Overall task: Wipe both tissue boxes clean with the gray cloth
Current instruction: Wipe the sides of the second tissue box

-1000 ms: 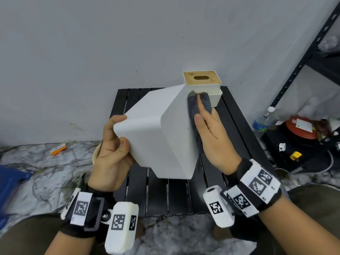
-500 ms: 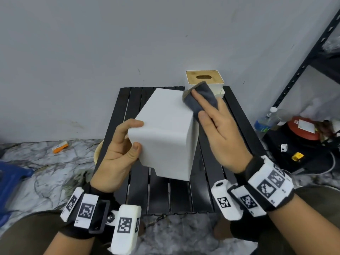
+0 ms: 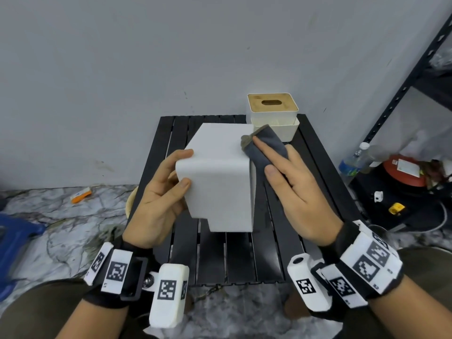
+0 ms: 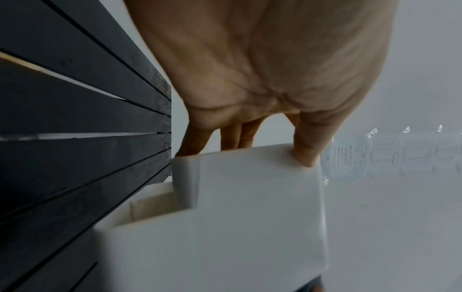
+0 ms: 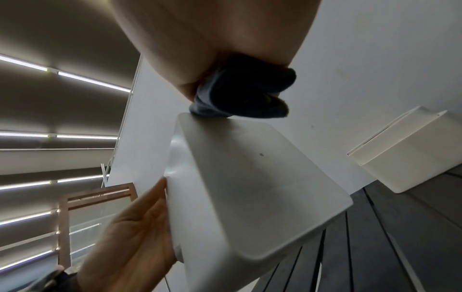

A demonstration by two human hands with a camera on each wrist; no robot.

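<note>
Fingers of the right hand (image 3: 297, 192) lie straight, pressing the gray cloth (image 3: 265, 149) to the far right edge of the white tissue box (image 3: 220, 182); half a second ago the cloth sat higher, over the box's far corner. Left hand (image 3: 159, 204) grips the box's left corner, thumb in front, holding it tilted above the black slatted table (image 3: 244, 260). Behind, the second tissue box (image 3: 272, 111), wooden-lidded with an oval slot, stands in a cream tray (image 3: 288, 132); its contents cannot be seen.
</note>
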